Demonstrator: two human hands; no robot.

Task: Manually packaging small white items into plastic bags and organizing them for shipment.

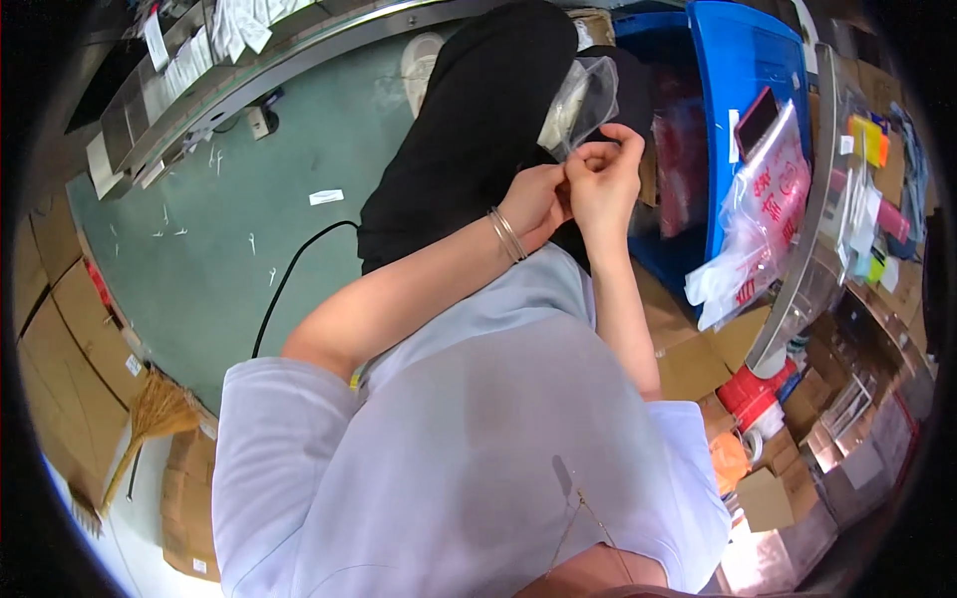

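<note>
Both my hands meet above my lap, in front of my dark trousers (469,130). My left hand (539,204), with bangles (506,235) on its wrist, is closed in a pinch at the lower edge of a clear plastic bag (586,103). Close against it, my right hand (606,179) pinches the same edge with thumb and bent fingers. Something pale lies inside the bag; its kind is unclear. The bag's upper part hangs over my knee.
A blue plastic bin (713,130) stands at my right. A phone (757,124) and a printed plastic bag (763,214) lie by its rim. A metal-edged shelf (797,269) holds packets. Cardboard boxes (75,369) and a straw broom (155,409) are at the left. A black cable (289,274) crosses the green floor.
</note>
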